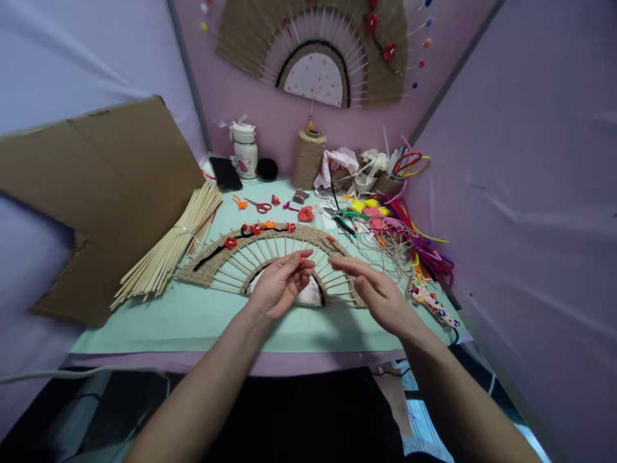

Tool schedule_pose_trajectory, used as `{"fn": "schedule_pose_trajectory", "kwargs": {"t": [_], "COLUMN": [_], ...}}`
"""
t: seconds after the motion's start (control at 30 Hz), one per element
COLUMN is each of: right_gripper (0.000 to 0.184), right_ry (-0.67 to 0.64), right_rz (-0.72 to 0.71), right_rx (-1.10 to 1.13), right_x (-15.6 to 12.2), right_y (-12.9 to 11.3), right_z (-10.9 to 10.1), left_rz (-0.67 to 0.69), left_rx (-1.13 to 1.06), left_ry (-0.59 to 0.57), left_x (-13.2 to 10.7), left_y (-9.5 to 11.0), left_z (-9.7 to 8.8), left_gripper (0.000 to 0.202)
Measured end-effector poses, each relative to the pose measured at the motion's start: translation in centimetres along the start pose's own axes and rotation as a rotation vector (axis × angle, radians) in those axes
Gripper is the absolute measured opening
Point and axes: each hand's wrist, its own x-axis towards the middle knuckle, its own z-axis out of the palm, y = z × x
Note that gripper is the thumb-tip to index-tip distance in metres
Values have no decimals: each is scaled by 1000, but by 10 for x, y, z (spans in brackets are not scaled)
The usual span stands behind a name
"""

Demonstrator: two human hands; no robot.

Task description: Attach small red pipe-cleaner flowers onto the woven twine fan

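A half-round fan of wooden sticks and woven jute (270, 252) lies on the mint-green table top (193, 318), with small red flowers (230, 242) along a black line on its rim. My left hand (280, 283) hovers over the fan's middle, palm up, its fingertips pinching a small red piece (303, 258). My right hand (373, 286) is just to the right of it, above the fan's right side, fingers stretched out and holding nothing.
A bundle of wooden sticks (168, 247) and a cardboard sheet (96, 186) lie at the left. At the back stand a jute spool (308, 157), a white bottle (245, 151), scissors (260, 206), pliers (344, 220) and coloured pipe cleaners (419, 241). A finished fan (315, 51) hangs on the wall.
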Motion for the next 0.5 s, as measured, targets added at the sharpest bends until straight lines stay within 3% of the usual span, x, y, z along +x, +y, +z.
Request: {"fn": "schedule_pose_trajectory", "kwargs": {"t": [0.13,0.2,0.33,0.5], "right_gripper": [70,69,67,72], "right_ry": [-92,-124,-129,-229], "right_rz": [167,252,313,367], "right_rx": [679,847,909,871], "right_x": [13,15,12,6], "right_y": [7,7,8,12], "right_z": [9,9,0,-19], "left_rz": [-2,-1,20,100], "left_rx": [-41,-40,21,289], "left_ry": [41,62,30,-135], "left_x": [2,3,5,9], "left_y": [-5,-7,-6,5], "left_z": [-2,-3,-7,5], "left_gripper": [12,15,7,23]}}
